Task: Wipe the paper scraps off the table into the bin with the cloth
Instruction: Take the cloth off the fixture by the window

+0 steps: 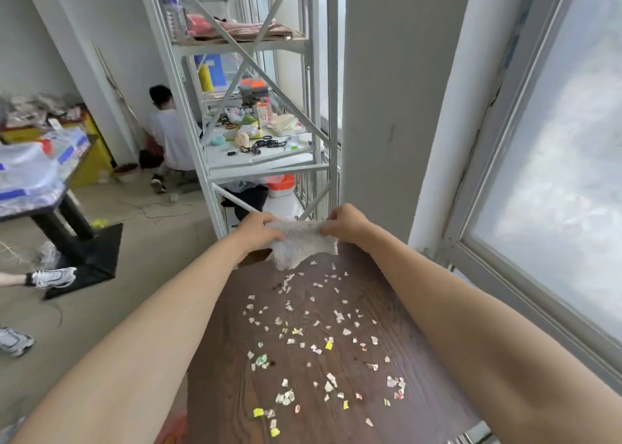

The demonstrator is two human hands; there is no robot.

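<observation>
Item: table-clearing job, early stage — wiping appears not yet begun.

Cloth (pixel 304 243): pale, nubbly, being held stretched between both hands over the far edge of the table (pixel 235 359), its lower part hanging down and touching or nearly touching the wood; which of the 2 cannot be told.

Left hand (pixel 257 229): gripping the cloth's left end, fingers curled over the fabric.

Right hand (pixel 346 223): pinching the cloth's right end, knuckles up.

Paper scraps (pixel 313 339): dozens of small torn bits, mostly white with a few yellow, green and red, lying scattered across the dark wood from just below the cloth to the near edge. No swept lane or gathered heap is showing, so the whole spread seems to be waiting.

Bin: not clearly showing. An orange-red shape (pixel 175 426) is peeking out below the table's near left corner — possibly the bin, but too little is visible to say.

Done, as judged: cloth taken up and spread at the far end.

Left, as judged: laying the cloth down behind the scraps, dragging them together toward an edge, and pushing them off into the bin.

Surroundings: window (pixel 555 174) running along the table's right; metal shelving (pixel 255 107) standing beyond the far edge.
</observation>
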